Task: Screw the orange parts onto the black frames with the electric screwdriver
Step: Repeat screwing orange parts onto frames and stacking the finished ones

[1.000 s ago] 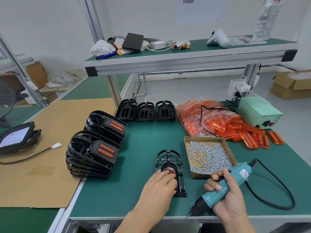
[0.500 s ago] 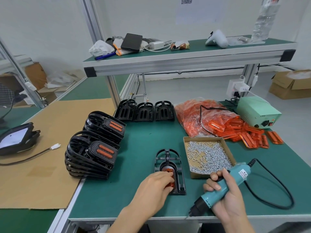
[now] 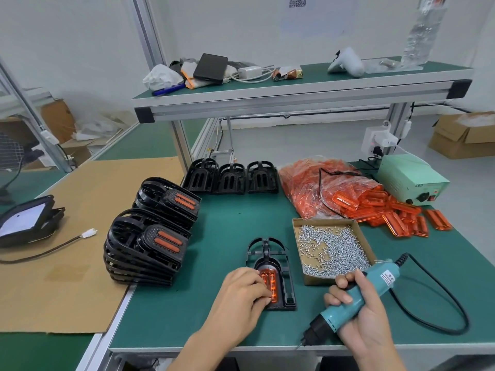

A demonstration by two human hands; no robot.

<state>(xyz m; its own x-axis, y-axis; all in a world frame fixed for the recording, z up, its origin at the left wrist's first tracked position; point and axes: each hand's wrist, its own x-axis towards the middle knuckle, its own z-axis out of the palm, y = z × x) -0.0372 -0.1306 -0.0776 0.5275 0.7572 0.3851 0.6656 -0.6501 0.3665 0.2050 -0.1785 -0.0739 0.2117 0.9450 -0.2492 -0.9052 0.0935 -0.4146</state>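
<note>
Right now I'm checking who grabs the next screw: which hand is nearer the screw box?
Right. The right hand, gripping the screwdriver, sits just at the screw box's near edge; the left hand rests on the orange part, farther left.

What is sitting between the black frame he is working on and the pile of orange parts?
In the head view, the cardboard tray of screws lies between the black frame and the orange parts.

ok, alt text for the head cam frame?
Left hand presses an orange part into a black frame on the green bench; right hand grips a teal electric screwdriver. A screw box sits alongside.
</note>
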